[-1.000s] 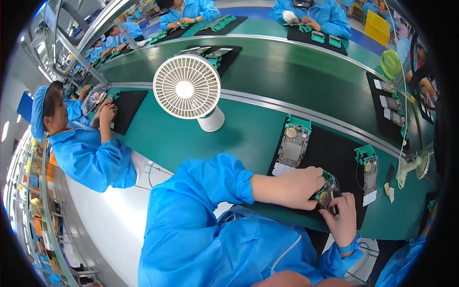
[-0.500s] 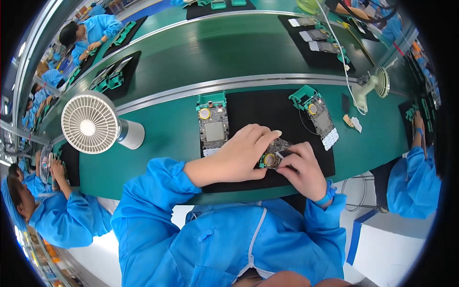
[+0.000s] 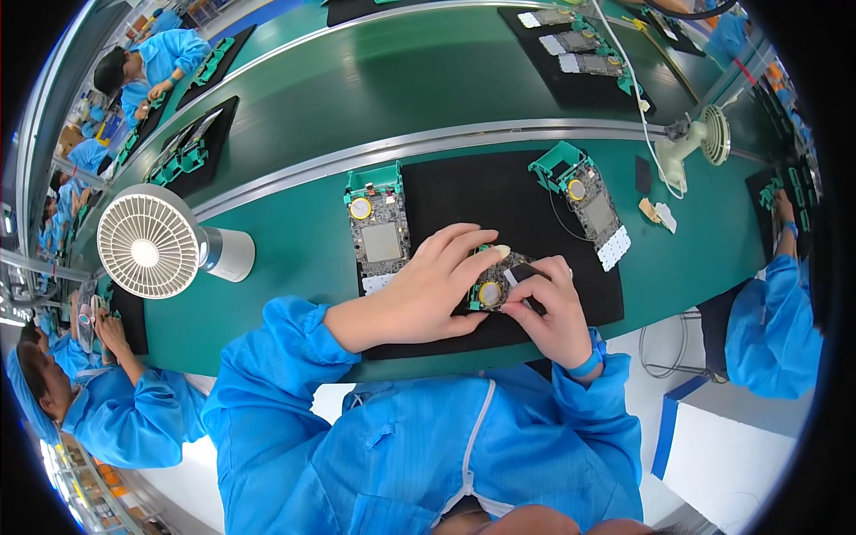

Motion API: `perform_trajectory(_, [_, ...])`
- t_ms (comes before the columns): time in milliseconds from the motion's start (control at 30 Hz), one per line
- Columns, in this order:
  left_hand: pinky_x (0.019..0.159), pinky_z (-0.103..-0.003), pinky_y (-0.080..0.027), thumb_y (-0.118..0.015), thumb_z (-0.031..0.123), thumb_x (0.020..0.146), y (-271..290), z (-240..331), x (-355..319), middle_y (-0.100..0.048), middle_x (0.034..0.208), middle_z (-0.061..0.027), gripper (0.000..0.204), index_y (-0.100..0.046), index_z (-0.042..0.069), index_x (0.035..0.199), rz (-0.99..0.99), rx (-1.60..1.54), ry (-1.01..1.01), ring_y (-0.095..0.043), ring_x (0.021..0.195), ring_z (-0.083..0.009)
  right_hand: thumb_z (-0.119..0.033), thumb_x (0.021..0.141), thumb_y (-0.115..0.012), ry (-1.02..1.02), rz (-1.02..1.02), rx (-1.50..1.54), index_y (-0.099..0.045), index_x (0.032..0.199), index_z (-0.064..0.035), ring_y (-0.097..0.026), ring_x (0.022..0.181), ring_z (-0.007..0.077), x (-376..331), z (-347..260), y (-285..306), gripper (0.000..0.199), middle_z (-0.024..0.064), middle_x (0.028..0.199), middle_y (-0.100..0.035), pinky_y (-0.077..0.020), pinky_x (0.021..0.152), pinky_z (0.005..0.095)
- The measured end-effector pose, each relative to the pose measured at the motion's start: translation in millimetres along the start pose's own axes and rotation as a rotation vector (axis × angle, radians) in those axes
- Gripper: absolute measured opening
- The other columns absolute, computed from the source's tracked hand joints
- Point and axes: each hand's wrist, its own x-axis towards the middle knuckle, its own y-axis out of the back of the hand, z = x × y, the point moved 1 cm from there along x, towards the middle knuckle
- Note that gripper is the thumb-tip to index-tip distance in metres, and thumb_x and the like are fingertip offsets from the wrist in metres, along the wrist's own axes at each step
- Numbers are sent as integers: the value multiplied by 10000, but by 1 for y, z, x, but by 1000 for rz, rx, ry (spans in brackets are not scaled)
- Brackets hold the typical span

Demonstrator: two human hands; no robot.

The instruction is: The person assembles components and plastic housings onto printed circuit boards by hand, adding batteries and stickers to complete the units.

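Observation:
A circuit board (image 3: 489, 293) with a round yellow-rimmed coin cell and green plastic parts lies tilted over the black mat, largely covered by my hands. My left hand (image 3: 428, 290) holds it from the left, thumb low and fingers across its upper side. At the board's right side, my right hand (image 3: 555, 314) is closed in a pinch, its fingertips near the coin cell. A small dark piece (image 3: 522, 275) shows beside the right fingers; whether they grip it is unclear. A second circuit board (image 3: 382, 241) with a green holder lies left of my hands, and a third circuit board (image 3: 597, 210) lies right.
A white fan (image 3: 147, 245) stands at the left, and a smaller fan (image 3: 704, 143) at the right back. Scraps (image 3: 658, 214) and a dark rectangle (image 3: 642, 174) lie right of the black mat (image 3: 464, 192). A metal rail (image 3: 428, 138) crosses behind. Co-workers sit on both sides.
The whole view has shifted slightly, so the bench appears a little further left and up. Both hands keep nearly the same hold at the board, with the right fingertips moved only slightly.

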Motion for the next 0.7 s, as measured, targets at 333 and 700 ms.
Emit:
perform_trajectory(333, [971,-563,-403,-783,131,713,-8,3,-22,-588,1219,-62,269,-664,177,950,200,263,-309,-473,1194,-337,-78,728,-772,24,-24,-4,-639,825,-100,-497,976,318,-4,1,4,166,119,1011,-530,-413,838,399])
perform_trajectory(700, [993,-591,-356,-682,149,727,-11,1,-18,-574,1108,-55,112,-570,161,727,186,243,-383,-481,1204,-308,-88,751,-756,5,-1,-5,-648,833,-99,-504,956,308,-1,-4,1,136,109,991,-547,-414,817,399])
